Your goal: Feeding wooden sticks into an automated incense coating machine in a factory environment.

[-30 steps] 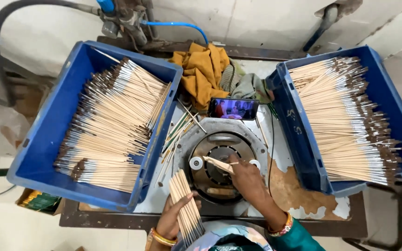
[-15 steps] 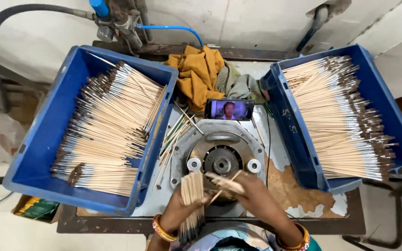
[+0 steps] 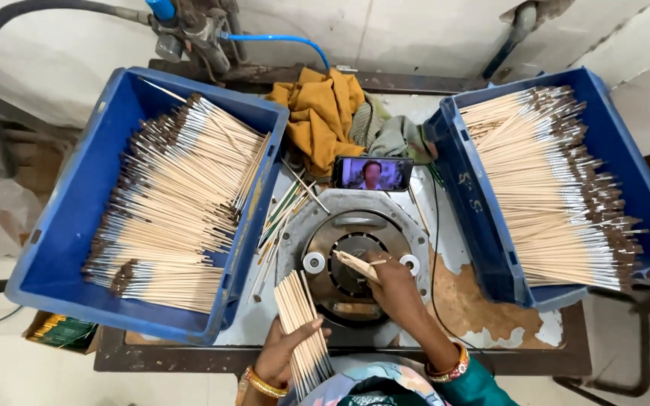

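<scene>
The left hand point(image 3: 283, 359) has its grip clenched around a bundle of pale sticks point(image 3: 302, 331), just left of the round metal machine point(image 3: 351, 259). The right hand point(image 3: 393, 289) pinches a few sticks point(image 3: 355, 265) over the machine's centre.

Bundle of thin pale wooden sticks point(image 3: 302, 331) stood fanned in left hand point(image 3: 283, 353), lower ends pinched in fist, upper ends splayed up toward round grey metal machine plate point(image 3: 355, 256). Sticks plain, uniform length, close-packed side by side, tilted slightly left. Few more pale wooden sticks point(image 3: 356, 265) lay flat in right hand point(image 3: 396, 289), gripped between thumb and fingers, tips pointing up-left over dark centre opening of plate, between two white round knobs point(image 3: 314, 262).
</scene>
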